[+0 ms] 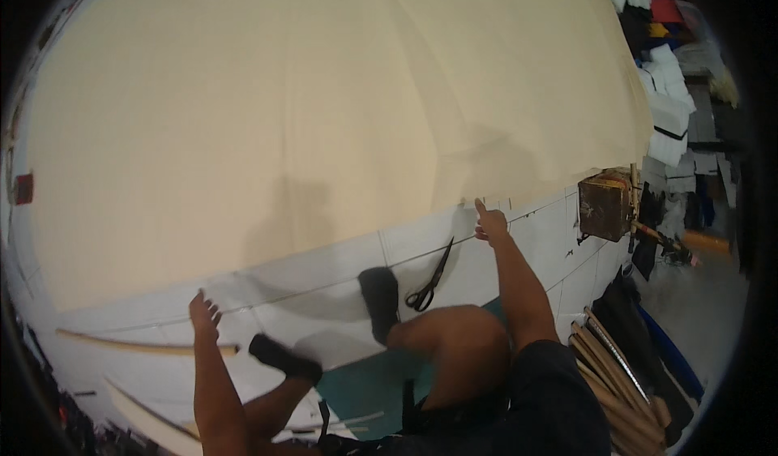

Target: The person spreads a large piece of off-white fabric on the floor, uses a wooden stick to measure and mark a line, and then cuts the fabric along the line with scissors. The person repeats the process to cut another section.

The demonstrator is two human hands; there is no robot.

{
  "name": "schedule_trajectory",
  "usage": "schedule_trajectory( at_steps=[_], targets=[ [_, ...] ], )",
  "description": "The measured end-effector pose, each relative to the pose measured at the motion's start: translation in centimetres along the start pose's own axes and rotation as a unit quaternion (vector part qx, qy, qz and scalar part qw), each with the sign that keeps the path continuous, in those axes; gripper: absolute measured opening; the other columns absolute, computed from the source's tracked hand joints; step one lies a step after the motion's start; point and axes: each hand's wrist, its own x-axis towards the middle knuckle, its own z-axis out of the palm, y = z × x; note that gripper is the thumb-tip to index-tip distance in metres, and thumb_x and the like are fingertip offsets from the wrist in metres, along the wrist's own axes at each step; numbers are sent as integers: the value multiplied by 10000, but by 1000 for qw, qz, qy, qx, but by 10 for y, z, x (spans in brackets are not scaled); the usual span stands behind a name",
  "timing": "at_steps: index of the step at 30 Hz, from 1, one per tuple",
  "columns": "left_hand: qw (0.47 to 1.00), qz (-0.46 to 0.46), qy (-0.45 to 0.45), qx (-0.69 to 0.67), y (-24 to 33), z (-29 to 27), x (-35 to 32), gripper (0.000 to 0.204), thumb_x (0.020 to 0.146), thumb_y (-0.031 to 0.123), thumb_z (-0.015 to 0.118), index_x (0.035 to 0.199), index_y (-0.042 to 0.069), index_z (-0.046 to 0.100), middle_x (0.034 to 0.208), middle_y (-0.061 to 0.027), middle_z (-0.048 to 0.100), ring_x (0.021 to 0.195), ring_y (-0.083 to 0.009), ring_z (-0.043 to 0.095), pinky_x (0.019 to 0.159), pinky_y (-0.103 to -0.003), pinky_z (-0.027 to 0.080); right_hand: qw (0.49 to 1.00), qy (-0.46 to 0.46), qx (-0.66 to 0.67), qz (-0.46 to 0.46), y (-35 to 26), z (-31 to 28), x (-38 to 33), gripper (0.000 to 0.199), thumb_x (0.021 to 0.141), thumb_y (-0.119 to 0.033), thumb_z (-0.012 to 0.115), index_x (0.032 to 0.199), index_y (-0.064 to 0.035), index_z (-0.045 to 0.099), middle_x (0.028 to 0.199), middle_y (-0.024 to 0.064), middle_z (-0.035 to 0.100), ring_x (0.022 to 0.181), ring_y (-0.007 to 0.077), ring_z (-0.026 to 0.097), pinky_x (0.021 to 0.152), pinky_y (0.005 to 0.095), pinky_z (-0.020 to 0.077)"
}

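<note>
A large cream sheet [203, 132], lightly creased, lies spread before me. My right hand [493, 224] is at its near edge on the right, one finger stretched toward the edge and the others partly bent; I see nothing held in it. At the left, my left hand [206, 314] is just off the near edge, fingers apart and nothing in them. Black-handled scissors [429, 282] lie on the white floor [438, 221] between my hands, nearer the right one, blades pointing away from me.
A long thin wooden strip [138, 341] lies by my left hand. Beneath my legs is a green mat [356, 391]. Toward the right stand a brown box [604, 205], several long rolls [620, 391] and stacked white bundles [668, 107]. My dark-socked feet rest near the sheet.
</note>
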Motion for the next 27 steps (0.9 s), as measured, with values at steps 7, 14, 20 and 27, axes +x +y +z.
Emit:
schedule_trajectory(
  at_steps=[7, 14, 20, 27],
  targets=[
    [959, 132, 144, -205, -34, 69, 93, 430, 919, 467, 560, 780, 62, 526, 626, -36, 475, 486, -137, 426, 426, -273, 370, 969, 173, 172, -53, -18, 43, 52, 533, 816, -414, 735, 1002, 66, 593, 873, 149, 612, 632, 208, 615, 449, 334, 493],
    [945, 240, 161, -153, -27, 46, 125, 436, 900, 462, 561, 843, 37, 641, 647, -24, 569, 589, -153, 532, 528, -315, 421, 850, 87, 467, -226, -111, 80, 68, 499, 848, -340, 668, 1115, 69, 565, 1045, 159, 611, 970, 285, 598, 853, 423, 482],
    [945, 265, 89, -172, 1, 51, 113, 394, 928, 366, 512, 1006, -4, 620, 854, -70, 643, 739, -177, 599, 649, -336, 473, 839, 122, 157, -506, -228, 185, 25, 438, 862, -246, 636, 1154, 72, 558, 1168, 283, 584, 1090, 432, 546, 968, 452, 420],
    [943, 190, -46, -270, -12, 33, 156, 277, 952, 289, 482, 1007, 39, 588, 834, -48, 635, 738, -147, 606, 633, -288, 492, 828, -204, 174, -492, -276, 236, -113, 555, 891, -347, 575, 1272, 51, 506, 1313, 252, 509, 1245, 363, 461, 1062, 407, 344]
  ],
)
